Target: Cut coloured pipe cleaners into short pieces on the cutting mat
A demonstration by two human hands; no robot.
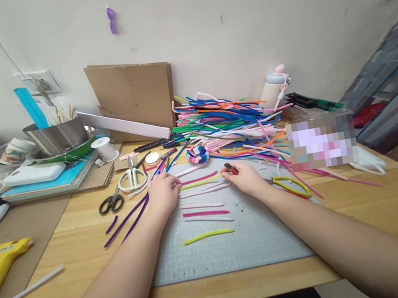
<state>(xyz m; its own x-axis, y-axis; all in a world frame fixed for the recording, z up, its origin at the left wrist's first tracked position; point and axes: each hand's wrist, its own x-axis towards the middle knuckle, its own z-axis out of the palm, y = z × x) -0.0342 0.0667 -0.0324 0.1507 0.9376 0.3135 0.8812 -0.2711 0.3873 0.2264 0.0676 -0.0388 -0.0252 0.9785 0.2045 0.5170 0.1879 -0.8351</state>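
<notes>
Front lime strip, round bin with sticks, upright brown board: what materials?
Front lime strip: matte, soft-edged, probably chenille over wire; core not visible. Round bin: satin metal, likely stainless steel, from its grey sheen. Upright brown board: matte cardboard, from its creased face.

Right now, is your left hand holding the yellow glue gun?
No, the yellow glue gun lies on the brown board, apart from the left hand.

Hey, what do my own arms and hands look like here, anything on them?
Your left forearm and right forearm show no sleeves, watch or bracelet. Your left hand and right hand are ungloved, with no ring visible; the fingernails are too small to judge.
</notes>
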